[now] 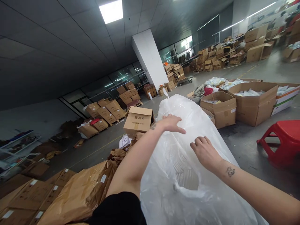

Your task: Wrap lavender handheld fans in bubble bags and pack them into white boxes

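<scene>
In front of me stands a large, bulging white plastic bag (211, 197). A ragged hole in its near side shows a ribbed, pale surface (187, 178) within; what that is I cannot tell. My left hand (172, 123) lies on the upper part of the bag, thumb and fingers stretched apart. Lower and to the right, my right hand (207, 152) is on the bag with its fingers bent into the film. The tips of those fingers are partly hidden.
Left of the bag are a brown carton (138, 120) and a paper-wrapped bundle (79, 190). Open cartons (255, 103) holding clear-bagged goods stand to the right, near a red plastic stool (281, 140). A white pillar (152, 59) and stacked boxes (110, 111) are farther back.
</scene>
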Action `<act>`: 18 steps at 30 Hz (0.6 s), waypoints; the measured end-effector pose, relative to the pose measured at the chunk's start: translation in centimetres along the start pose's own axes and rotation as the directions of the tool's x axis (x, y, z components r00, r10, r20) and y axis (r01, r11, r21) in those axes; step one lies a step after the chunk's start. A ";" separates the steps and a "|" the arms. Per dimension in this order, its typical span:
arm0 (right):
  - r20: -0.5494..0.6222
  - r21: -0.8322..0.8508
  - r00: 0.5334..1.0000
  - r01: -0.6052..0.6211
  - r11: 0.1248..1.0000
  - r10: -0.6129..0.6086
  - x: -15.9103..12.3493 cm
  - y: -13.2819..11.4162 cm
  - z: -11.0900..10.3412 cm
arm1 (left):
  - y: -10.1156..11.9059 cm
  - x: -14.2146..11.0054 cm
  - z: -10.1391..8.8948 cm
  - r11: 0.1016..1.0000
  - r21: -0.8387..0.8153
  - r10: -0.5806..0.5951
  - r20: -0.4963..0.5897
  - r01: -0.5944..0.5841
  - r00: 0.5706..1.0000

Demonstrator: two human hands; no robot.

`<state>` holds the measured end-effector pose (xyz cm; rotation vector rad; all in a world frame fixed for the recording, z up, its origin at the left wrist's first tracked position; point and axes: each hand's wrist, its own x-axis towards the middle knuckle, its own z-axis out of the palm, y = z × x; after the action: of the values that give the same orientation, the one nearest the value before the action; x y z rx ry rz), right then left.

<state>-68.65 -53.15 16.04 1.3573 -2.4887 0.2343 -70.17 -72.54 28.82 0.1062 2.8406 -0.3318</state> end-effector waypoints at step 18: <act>0.054 0.081 0.998 -0.034 0.996 0.030 -5.0 1.1 2.2 | -7.3 -0.6 -1.7 0.826 -0.456 -0.512 -0.367 0.330 0.776</act>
<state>-67.39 -49.22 12.31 1.3727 -2.5722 0.3143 -70.85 -79.28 32.16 -0.6457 3.3371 0.1876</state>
